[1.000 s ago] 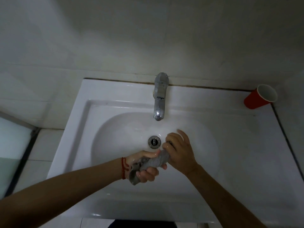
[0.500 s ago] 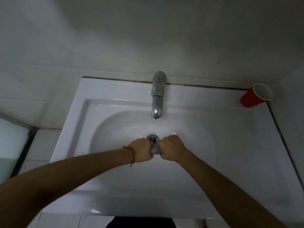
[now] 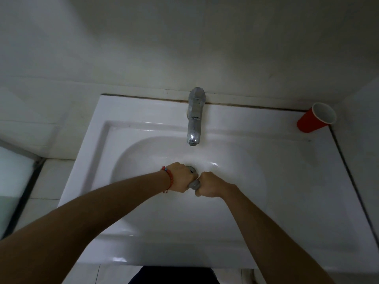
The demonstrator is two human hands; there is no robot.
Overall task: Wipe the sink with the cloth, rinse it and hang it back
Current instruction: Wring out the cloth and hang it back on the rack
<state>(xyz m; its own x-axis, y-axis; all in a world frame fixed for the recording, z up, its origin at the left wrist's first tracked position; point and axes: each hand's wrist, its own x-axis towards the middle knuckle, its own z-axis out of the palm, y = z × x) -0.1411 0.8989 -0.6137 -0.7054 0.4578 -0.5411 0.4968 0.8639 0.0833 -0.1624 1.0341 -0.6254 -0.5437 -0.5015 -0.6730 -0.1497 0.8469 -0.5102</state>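
Fists (image 3: 181,179) moved together | cloth (image 3: 194,184) squeezed (drain (image 3: 192,170) half-hidden) | cup (image 3: 315,117) clear

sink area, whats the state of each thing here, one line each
cloth: twisted into a tight roll, gripped at both ends
left hand: fisted on the cloth
right hand: fisted on the cloth
faucet: no stream visible
sink: basin looks wet near the drain
drain: partly hidden by the hands
red cup: on the rim's corner, looks empty

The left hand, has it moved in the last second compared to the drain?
Yes. The left hand went from below-left of the drain up to it, partly covering it, fist closed on the cloth.
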